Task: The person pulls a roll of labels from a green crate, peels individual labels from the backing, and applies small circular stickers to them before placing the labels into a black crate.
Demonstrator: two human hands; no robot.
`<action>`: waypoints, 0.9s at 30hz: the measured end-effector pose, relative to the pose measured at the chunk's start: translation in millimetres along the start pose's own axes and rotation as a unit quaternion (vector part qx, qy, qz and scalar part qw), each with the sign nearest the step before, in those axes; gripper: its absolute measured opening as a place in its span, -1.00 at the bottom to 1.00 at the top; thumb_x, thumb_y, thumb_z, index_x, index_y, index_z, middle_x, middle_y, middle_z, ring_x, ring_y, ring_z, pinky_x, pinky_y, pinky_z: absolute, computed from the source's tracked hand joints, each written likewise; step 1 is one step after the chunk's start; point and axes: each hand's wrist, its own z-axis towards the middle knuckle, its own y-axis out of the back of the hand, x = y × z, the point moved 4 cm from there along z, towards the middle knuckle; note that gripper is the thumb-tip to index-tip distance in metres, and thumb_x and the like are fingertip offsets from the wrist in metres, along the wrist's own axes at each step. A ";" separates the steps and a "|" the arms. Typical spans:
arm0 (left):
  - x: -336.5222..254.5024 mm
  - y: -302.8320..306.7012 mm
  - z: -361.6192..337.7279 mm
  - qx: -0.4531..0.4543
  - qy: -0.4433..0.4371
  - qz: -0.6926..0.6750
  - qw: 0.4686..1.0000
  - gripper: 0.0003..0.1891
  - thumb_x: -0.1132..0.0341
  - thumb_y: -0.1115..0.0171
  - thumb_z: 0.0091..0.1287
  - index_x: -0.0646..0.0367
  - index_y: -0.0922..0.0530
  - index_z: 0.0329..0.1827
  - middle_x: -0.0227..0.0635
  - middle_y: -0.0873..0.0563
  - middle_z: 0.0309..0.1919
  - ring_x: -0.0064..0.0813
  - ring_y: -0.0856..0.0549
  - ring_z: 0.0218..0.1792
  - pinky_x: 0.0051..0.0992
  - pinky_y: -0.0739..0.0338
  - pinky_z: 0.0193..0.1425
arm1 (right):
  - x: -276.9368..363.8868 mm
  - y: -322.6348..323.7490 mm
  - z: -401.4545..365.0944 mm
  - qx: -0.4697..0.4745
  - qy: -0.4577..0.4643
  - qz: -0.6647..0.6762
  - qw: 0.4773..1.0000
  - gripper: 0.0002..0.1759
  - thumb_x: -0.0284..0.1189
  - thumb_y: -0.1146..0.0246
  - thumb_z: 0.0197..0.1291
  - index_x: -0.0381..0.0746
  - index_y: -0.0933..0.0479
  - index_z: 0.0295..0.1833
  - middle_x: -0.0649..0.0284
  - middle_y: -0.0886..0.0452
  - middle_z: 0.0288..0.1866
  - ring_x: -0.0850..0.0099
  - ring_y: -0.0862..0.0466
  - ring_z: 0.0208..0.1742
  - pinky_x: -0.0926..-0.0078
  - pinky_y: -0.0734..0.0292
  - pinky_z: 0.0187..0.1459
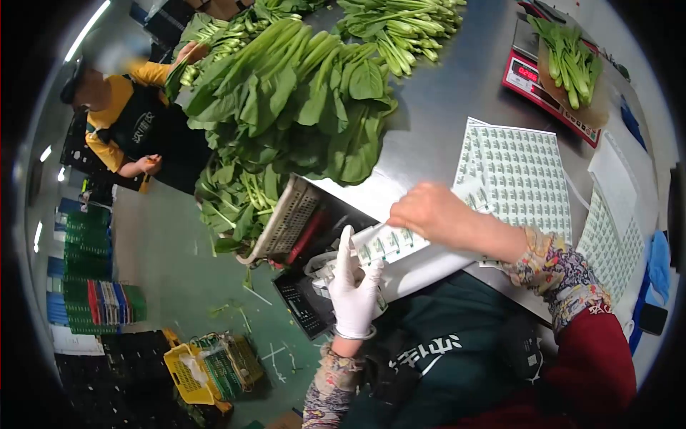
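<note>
Between the parted thumb and forefinger of the white-gloved left hand [354, 297], at the lower centre of the frame, lies one end of a long, pale, green-printed strip of labels [391, 247]; whether they pinch it cannot be told. To its right, the bare right hand [429, 211] is closed on the strip. If the gloved fingers are loose, that end could slip free; an uneven pull could tear or crease the thin material, and adhesive, if exposed, might catch the glove. From the upper left, the heap of leafy greens [307, 100] shows broad, softly wrinkled leaves and smooth stalks above a rigid, latticed beige basket [287, 222]. Farther right, the smooth grey metal tabletop [429, 107] bears flat, finely gridded label sheets [525, 171], near the boxy red scale [525, 84] at the upper right.
</note>
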 end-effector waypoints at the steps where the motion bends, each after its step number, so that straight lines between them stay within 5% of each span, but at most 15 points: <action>1: 4.0 1.9 -0.4 -0.026 0.004 -0.049 0.998 -0.33 0.56 -0.18 0.26 0.22 -0.13 0.43 -0.40 -0.59 -0.13 -0.75 -0.48 -0.31 -0.73 -0.42 -0.20 | 6.5 -2.0 0.7 0.044 -0.015 0.016 0.999 -0.80 -0.33 -0.23 0.13 -0.22 -0.47 -0.42 0.20 -0.53 -0.50 0.20 -0.58 -0.33 0.26 -0.43 -0.18; 4: 8.9 12.9 -5.6 -0.072 0.030 -0.145 0.986 -0.34 0.63 -0.08 0.28 0.22 -0.08 0.45 -0.32 -0.58 0.02 -0.83 -0.45 -0.40 -0.81 -0.38 -0.30 | 26.7 19.3 1.2 -0.133 0.025 0.037 0.990 -0.83 -0.38 -0.24 0.11 -0.26 -0.51 -0.28 0.18 -0.54 -0.36 0.21 -0.56 -0.20 0.31 -0.41 -0.09; 5: 6.9 17.6 -8.1 -0.081 0.031 -0.158 0.984 -0.35 0.62 -0.07 0.29 0.22 -0.08 0.45 -0.30 -0.57 0.02 -0.82 -0.45 -0.40 -0.80 -0.39 -0.31 | 28.0 32.0 -2.0 -0.160 -0.012 -0.027 0.987 -0.74 -0.42 -0.24 0.10 -0.28 -0.50 -0.10 0.16 -0.51 -0.24 0.21 -0.52 -0.11 0.33 -0.38 -0.01; 8: 17.6 34.6 -13.8 -0.109 0.031 -0.194 0.974 -0.37 0.60 -0.04 0.31 0.23 -0.06 0.45 -0.20 -0.55 0.08 -0.77 -0.52 -0.35 -0.76 -0.45 -0.27 | 10.0 56.2 -23.1 -0.232 -0.168 -0.053 0.957 -0.64 -0.43 -0.22 0.14 -0.26 -0.46 0.07 0.16 -0.51 -0.24 0.25 -0.53 -0.16 0.34 -0.41 -0.03; 10: 16.7 36.8 -16.9 -0.127 0.028 -0.204 0.970 -0.39 0.60 -0.02 0.32 0.23 -0.09 0.44 -0.18 -0.50 0.14 -0.67 -0.57 -0.15 -0.65 -0.48 -0.04 | -0.4 55.0 -33.7 -0.157 -0.246 0.094 0.952 -0.59 -0.42 -0.19 0.19 -0.22 -0.41 0.17 0.22 -0.49 -0.27 0.37 -0.52 -0.24 0.41 -0.44 -0.09; 15: 18.7 43.6 -19.5 -0.141 -0.032 -0.193 0.971 -0.43 0.55 0.01 0.35 0.30 -0.09 0.43 -0.24 -0.36 0.28 -0.62 -0.51 0.01 -0.55 -0.42 0.12 | -6.7 36.4 -43.3 -0.046 -0.320 0.389 0.863 -0.50 -0.37 -0.12 0.31 -0.14 -0.29 0.35 0.40 -0.39 -0.32 0.70 -0.37 -0.46 0.68 -0.42 -0.39; 21: 26.6 57.3 -21.2 -0.083 -0.038 -0.152 0.984 -0.46 0.46 -0.05 0.36 0.34 -0.16 0.39 -0.19 -0.34 0.33 -0.45 -0.41 0.24 -0.45 -0.26 0.33 | 3.2 39.7 -38.1 0.036 -0.297 0.420 0.857 -0.52 -0.44 -0.14 0.29 -0.12 -0.34 0.32 0.36 -0.53 -0.39 0.68 -0.53 -0.46 0.72 -0.45 -0.44; 27: 19.4 65.2 -20.5 -0.022 0.041 -0.231 0.972 -0.43 0.48 -0.16 0.31 0.36 -0.19 0.37 -0.19 -0.38 0.29 -0.49 -0.45 0.20 -0.51 -0.34 0.25 | 5.7 46.4 -37.2 0.093 -0.285 0.438 0.848 -0.55 -0.44 -0.19 0.25 -0.17 -0.42 0.27 0.30 -0.61 -0.28 0.65 -0.60 -0.42 0.72 -0.46 -0.38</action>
